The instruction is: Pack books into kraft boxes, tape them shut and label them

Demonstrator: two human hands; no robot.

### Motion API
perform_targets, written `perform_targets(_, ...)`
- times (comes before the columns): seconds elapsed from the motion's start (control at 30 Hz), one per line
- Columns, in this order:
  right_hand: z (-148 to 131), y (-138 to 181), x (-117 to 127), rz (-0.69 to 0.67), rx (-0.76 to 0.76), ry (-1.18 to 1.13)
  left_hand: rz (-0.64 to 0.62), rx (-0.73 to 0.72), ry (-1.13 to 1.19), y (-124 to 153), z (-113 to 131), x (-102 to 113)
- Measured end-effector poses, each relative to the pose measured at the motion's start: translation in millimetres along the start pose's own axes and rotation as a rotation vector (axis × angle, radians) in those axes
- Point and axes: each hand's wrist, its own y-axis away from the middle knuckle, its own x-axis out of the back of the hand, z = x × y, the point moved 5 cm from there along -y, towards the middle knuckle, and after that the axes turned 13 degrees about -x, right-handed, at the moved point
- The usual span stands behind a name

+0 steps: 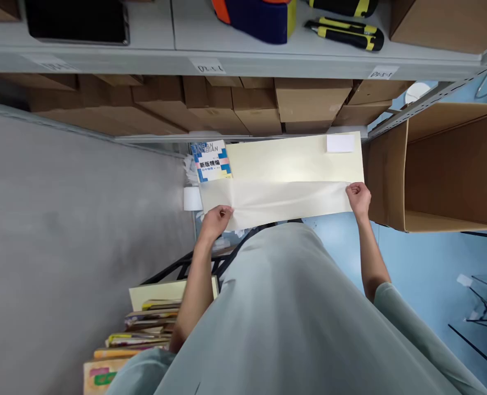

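Note:
I hold a large cream envelope [292,162] flat in front of me, its flap [284,200] folded toward my body. My left hand [215,219] pinches the flap's left end, fingers closed on it. My right hand [358,197] grips the flap's right corner, also closed. A white label [340,143] sits on the envelope's far right part. A blue and white book [211,160] sticks out from the envelope's left end.
An open cardboard box [444,164] stands to the right. Shelving ahead holds brown cartons [313,99], with utility knives [346,33] on the shelf above them. A stack of books and envelopes [152,323] lies below left. A white roll [192,198] is beside my left hand.

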Motion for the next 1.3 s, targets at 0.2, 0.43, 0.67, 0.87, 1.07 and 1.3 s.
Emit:
perform_targets(0.2, 37, -41, -13, -0.020, -0.084, 0.047, -0.069, 0.087, -0.152, -33, 27, -58)
perform_targets(0.43, 63, -65, -35, -0.015, -0.170, 0.138, -0.099, 0.146, -0.168, -57, 28, -106)
perform_targets(0.67, 21, -37, -58, 0.156, -0.007, 0.206, -0.075, 0.058, -0.007, -57, 22, -120)
perform_targets(0.87, -71, 48, -157, -0.184, 0.280, 0.180, -0.041, -0.008, 0.175, -61, 6, -102)
perform_targets(1.07, -173, 147, -273, -0.559, 0.475, 0.207, 0.164, -0.004, 0.280, -78, -45, -25)
perform_targets(1.3, -236, 205, -385, -0.773, 0.617, 0.518, 0.393, 0.014, 0.328, -130, -116, 46)
